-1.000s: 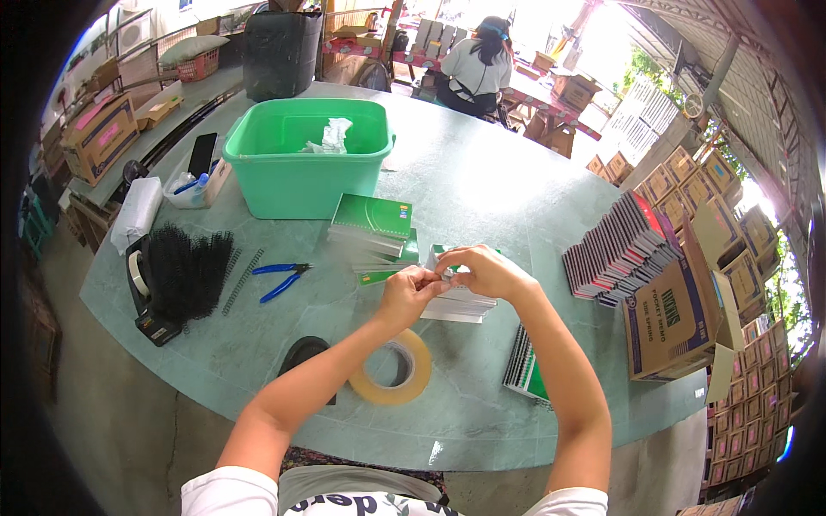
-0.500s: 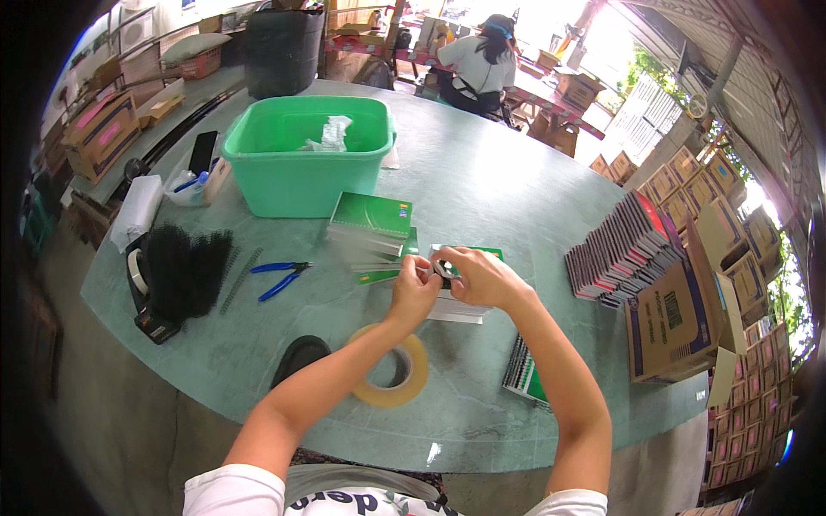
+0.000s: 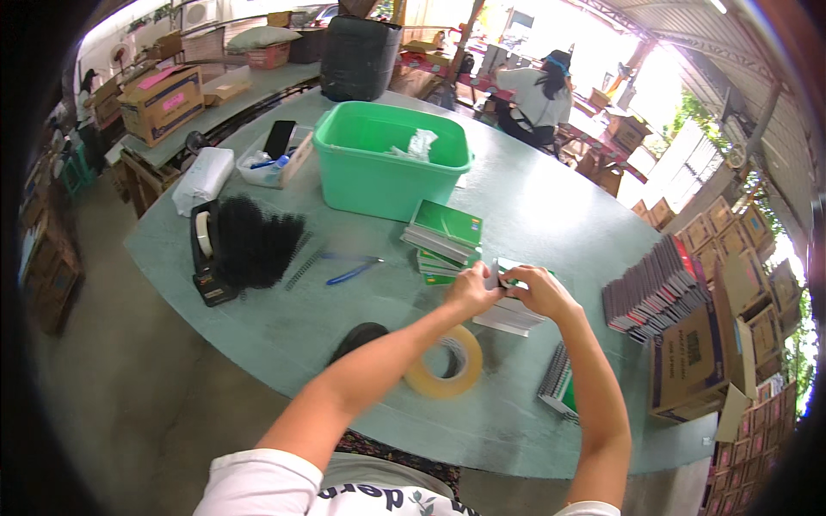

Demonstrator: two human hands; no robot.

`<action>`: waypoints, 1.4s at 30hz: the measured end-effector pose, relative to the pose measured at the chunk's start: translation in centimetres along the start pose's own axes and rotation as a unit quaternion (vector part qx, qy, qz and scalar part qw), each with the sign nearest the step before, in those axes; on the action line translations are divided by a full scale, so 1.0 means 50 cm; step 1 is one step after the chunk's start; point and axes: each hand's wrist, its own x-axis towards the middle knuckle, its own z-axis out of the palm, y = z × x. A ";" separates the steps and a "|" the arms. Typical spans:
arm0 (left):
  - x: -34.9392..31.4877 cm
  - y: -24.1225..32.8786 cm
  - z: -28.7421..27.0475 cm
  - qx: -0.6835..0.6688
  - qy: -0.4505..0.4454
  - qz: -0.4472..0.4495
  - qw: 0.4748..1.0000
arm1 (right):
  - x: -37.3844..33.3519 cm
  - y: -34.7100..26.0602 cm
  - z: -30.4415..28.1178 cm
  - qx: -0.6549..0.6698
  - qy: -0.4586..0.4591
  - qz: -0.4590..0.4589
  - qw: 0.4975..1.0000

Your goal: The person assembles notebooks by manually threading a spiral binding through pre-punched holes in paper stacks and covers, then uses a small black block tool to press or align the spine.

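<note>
My left hand (image 3: 472, 291) and my right hand (image 3: 540, 292) meet over a stack of white-edged notebooks (image 3: 509, 320) with green covers. Both are closed, fingertips pinched around something small, greyish and dark, mostly hidden by the fingers. Just beyond my left hand stands another pile of green-covered notebooks (image 3: 445, 225). A wide roll of clear tape (image 3: 469, 361) lies under my left forearm, overlapping a dark rounded object (image 3: 357, 341). Near my right forearm is a spiral-bound green notebook (image 3: 559, 383).
On the left are blue-handled pliers (image 3: 351, 272), black wire coils (image 3: 256, 242) and a tape dispenser (image 3: 206, 258). A green tub (image 3: 387, 176) stands at the back. Dark-edged notebooks (image 3: 651, 288) and an open carton (image 3: 695, 357) are on the right. Another person (image 3: 533, 96) sits beyond the table.
The view has swung left, so the table's contents appear further right. My hands stay over the same stack, with the fingers shifted slightly around the small thing.
</note>
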 end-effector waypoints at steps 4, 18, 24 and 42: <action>-0.055 -0.045 -0.120 0.022 0.040 0.155 0.987 | -0.027 0.016 0.014 -0.011 0.069 0.126 0.990; -0.247 -0.298 -0.437 0.381 0.204 -0.014 0.901 | -0.073 -0.185 0.190 -0.113 0.259 -0.034 0.959; -0.190 -0.087 -0.486 0.105 0.315 0.122 0.935 | -0.053 -0.231 0.161 -0.042 0.271 0.019 0.961; -0.240 0.018 -0.241 -0.012 -0.097 0.070 0.993 | -0.049 -0.231 0.208 -0.073 0.298 0.014 0.952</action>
